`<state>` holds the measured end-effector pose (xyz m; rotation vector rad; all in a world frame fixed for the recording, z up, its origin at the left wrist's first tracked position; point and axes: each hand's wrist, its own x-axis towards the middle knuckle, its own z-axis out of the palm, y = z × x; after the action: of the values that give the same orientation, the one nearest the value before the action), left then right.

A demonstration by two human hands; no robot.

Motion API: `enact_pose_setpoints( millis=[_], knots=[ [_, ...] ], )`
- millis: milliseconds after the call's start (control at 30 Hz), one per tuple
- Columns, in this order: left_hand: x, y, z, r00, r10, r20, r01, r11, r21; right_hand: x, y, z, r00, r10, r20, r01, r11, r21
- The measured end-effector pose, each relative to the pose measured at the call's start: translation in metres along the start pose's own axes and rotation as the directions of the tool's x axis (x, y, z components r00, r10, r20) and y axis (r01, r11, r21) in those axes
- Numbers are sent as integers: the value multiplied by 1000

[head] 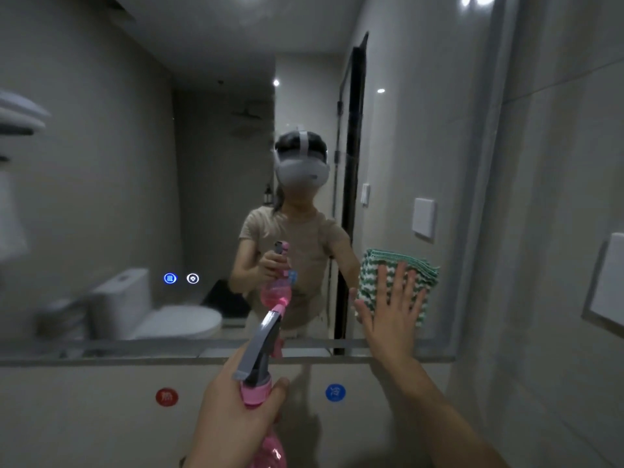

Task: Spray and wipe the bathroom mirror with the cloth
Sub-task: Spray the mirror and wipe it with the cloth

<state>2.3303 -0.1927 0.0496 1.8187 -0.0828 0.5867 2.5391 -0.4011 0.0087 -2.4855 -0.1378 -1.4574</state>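
Observation:
The wide bathroom mirror (135, 163) fills most of the wall in front of me. My left hand (233, 417) grips a pink spray bottle (263, 376) with a grey trigger head, its nozzle pointing up toward the glass. My right hand (391, 315) lies flat with fingers spread, pressing a folded green-and-white cloth (381, 265) against the mirror's lower right part. The cloth shows above and beside my fingers. A person's reflection holding the same bottle appears in the middle of the glass.
Two lit touch buttons (181, 278) glow on the mirror at lower left. Below the mirror's bottom edge, the wall carries a red round sticker (166, 396) and a blue one (335, 392). A white wall plate (607, 285) sits at the right.

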Motion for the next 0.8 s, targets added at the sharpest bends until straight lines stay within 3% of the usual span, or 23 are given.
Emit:
enact_pose_setpoints(
  millis=[133, 300, 500, 667, 800],
  knots=[
    [9, -13, -17, 996, -86, -32, 87, 995, 38, -5, -24, 14, 997, 76, -22, -74, 994, 78],
    [22, -38, -45, 979, -65, -193, 73, 997, 35, -38, -80, 45, 992, -126, 25, 125, 991, 44],
    [16, -65, -97, 959, -20, -284, 30, 999, 30, -62, -161, 66, 986, -160, 52, 157, 985, 70],
    [16, -86, -143, 972, 31, -233, -23, 999, 41, -73, -206, 76, 996, -72, 44, 68, 993, 92],
    [26, -103, -175, 979, -12, -203, 12, 1000, -2, -83, -240, 84, 999, -22, 33, 18, 992, 125]
  ],
)
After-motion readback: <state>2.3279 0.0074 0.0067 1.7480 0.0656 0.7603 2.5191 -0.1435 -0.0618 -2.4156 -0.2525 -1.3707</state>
